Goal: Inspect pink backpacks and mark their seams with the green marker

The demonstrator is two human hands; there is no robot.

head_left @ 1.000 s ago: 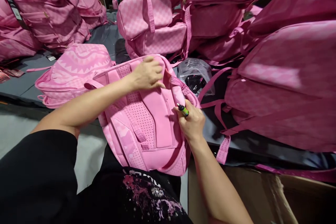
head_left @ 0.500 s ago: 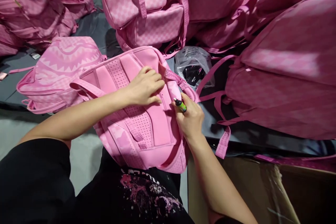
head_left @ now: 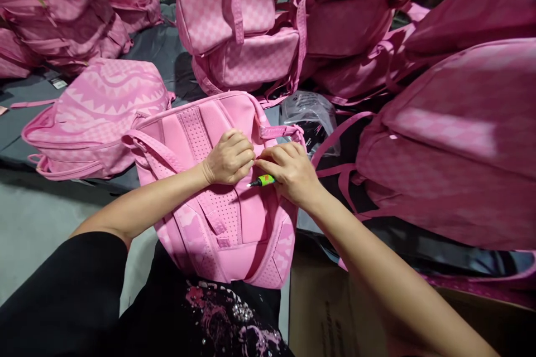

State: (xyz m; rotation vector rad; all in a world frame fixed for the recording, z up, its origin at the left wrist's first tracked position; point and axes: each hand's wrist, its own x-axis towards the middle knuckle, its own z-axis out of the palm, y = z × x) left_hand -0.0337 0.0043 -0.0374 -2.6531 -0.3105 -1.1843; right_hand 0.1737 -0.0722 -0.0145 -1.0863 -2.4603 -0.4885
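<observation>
A pink backpack [head_left: 218, 217] lies back side up at the table's near edge, against my body. On its padded back panel rests my left hand [head_left: 228, 157], fingers curled and pinching at the fabric. Touching it from the right is my right hand [head_left: 291, 170], closed round a small green lighter [head_left: 262, 181] whose tip points left across the panel. Both hands meet near the middle of the bag, below its top handle [head_left: 278, 131].
Another pink backpack [head_left: 96, 114] with a zigzag pattern lies to the left. Checkered pink bags [head_left: 238, 28] are stacked behind and to the right [head_left: 452, 139]. A clear plastic packet [head_left: 310, 117] sits behind the bag. A cardboard box [head_left: 330, 312] stands below right.
My right hand moved left from the bag's right edge onto the back panel, turning the lighter to point left. The left hand slid down and curled to meet it.
</observation>
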